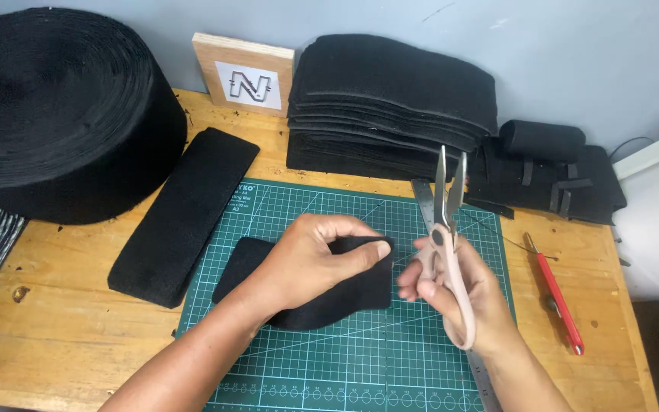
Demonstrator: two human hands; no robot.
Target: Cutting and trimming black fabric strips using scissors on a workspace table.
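The scene was evenly and fairly brightly lit by soft, diffuse light, with only faint shadows beneath the hands on the desk. No glare showed, though the scissors' blades caught a mild sheen. Black felt lost detail in its darkness. Focus was sharp throughout, with slight wide-angle bending near the edges.

One green cutting mat lies on one wooden tabletop. On the mat: one black felt piece, two hands, one pair of pink-handled scissors, one metal ruler. Left of the mat: one large black roll, one long black strip. Behind it: one felt stack, one wooden sign. Right: one red tool.
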